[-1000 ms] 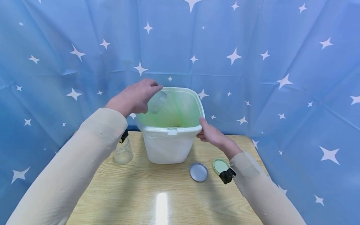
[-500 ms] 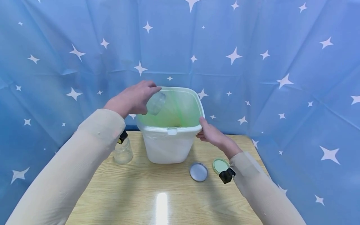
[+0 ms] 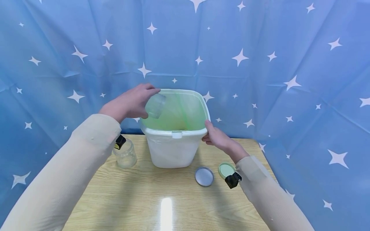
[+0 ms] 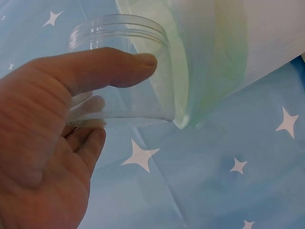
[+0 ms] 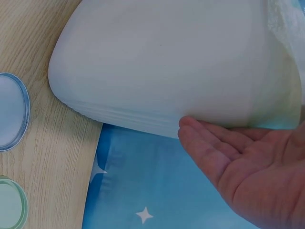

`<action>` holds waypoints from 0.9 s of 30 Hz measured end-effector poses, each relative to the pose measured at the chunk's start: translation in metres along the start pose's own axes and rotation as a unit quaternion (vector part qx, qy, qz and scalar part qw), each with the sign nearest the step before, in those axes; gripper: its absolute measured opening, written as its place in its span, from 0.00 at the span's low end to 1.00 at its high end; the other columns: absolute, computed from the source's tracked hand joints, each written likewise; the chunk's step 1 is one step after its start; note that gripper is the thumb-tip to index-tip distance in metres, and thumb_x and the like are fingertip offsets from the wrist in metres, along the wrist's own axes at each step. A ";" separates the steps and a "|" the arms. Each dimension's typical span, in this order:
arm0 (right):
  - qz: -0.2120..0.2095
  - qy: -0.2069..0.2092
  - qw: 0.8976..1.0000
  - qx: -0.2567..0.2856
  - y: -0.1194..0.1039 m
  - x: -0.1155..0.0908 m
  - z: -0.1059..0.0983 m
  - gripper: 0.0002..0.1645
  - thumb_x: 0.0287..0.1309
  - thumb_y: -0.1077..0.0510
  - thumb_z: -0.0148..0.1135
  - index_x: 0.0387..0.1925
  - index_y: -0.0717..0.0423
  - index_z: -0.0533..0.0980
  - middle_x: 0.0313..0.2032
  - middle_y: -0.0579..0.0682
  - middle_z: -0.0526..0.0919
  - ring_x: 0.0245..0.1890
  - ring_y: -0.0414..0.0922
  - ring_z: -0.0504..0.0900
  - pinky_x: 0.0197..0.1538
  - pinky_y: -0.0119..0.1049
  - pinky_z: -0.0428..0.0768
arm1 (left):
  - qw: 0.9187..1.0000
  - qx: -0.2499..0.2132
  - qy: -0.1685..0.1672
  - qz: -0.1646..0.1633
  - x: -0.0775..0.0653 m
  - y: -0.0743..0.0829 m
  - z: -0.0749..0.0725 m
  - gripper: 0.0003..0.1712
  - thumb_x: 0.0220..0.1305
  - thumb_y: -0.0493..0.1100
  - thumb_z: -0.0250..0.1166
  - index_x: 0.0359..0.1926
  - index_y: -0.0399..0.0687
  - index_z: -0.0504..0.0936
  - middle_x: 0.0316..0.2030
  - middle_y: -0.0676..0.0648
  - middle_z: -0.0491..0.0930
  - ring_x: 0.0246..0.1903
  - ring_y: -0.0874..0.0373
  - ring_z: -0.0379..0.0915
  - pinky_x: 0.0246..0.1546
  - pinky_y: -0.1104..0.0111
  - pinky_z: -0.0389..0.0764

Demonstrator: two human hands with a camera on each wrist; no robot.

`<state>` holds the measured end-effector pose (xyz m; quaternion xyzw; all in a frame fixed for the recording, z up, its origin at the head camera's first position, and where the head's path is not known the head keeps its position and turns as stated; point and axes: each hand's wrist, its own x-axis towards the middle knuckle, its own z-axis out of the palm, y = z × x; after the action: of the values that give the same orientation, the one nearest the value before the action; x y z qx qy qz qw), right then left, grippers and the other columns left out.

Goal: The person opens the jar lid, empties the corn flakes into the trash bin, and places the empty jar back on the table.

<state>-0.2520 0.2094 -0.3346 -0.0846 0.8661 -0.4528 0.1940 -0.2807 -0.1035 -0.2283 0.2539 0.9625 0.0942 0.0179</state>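
My left hand (image 3: 130, 102) grips a clear jar (image 3: 156, 105) near the left side of a white bin (image 3: 173, 150) with a pale green inside. In the left wrist view the thumb lies across the jar (image 4: 128, 102), below its threaded mouth, and the other fingers are on the far side and under it. The jar looks see-through. My right hand (image 3: 216, 138) holds the bin's right front corner, thumb at the rim and fingers under it. The right wrist view shows the fingers (image 5: 205, 148) against the bin's white outer wall (image 5: 157, 62).
A second clear jar (image 3: 126, 157) stands on the wooden table (image 3: 173, 192), left of the bin. Two lids lie in front and to the right, a silvery one (image 3: 204, 176) and a green one (image 3: 226, 169). A blue starred curtain (image 3: 245, 80) hangs behind.
My left hand has moved a little to the left and slightly down, carrying the jar toward the bin's left rim. My right hand and the bin have stayed in place.
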 end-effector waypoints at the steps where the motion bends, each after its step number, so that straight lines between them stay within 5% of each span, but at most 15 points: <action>1: 0.000 0.001 1.000 0.000 0.000 0.000 0.000 0.49 0.71 0.32 0.13 0.65 0.62 0.65 0.68 0.68 0.64 0.69 0.63 0.65 0.71 0.54 0.64 | 1.000 -0.005 0.002 0.000 -0.001 -0.001 0.000 0.53 0.48 0.29 0.65 0.75 0.46 0.55 0.73 0.41 0.56 0.71 0.43 0.51 0.60 0.49 0.73; 16: -0.001 0.002 1.000 -0.002 0.001 0.001 0.000 0.49 0.71 0.32 0.13 0.65 0.62 0.65 0.68 0.69 0.64 0.68 0.63 0.66 0.71 0.54 0.64 | 0.997 -0.054 0.047 0.004 -0.014 -0.019 -0.010 0.56 0.49 0.39 0.72 0.76 0.48 0.52 0.74 0.39 0.52 0.73 0.40 0.48 0.69 0.43 0.59; 27: -0.002 0.003 1.000 0.000 0.002 0.001 0.000 0.49 0.70 0.31 0.13 0.65 0.62 0.65 0.68 0.69 0.64 0.68 0.63 0.66 0.71 0.54 0.64 | 0.991 -0.093 0.092 -0.006 -0.030 -0.044 -0.010 0.56 0.47 0.45 0.76 0.74 0.47 0.57 0.73 0.41 0.58 0.73 0.41 0.51 0.69 0.42 0.58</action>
<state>-0.2525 0.2107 -0.3368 -0.0848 0.8666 -0.4533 0.1908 -0.2766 -0.1575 -0.2275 0.2351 0.9487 0.2062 -0.0469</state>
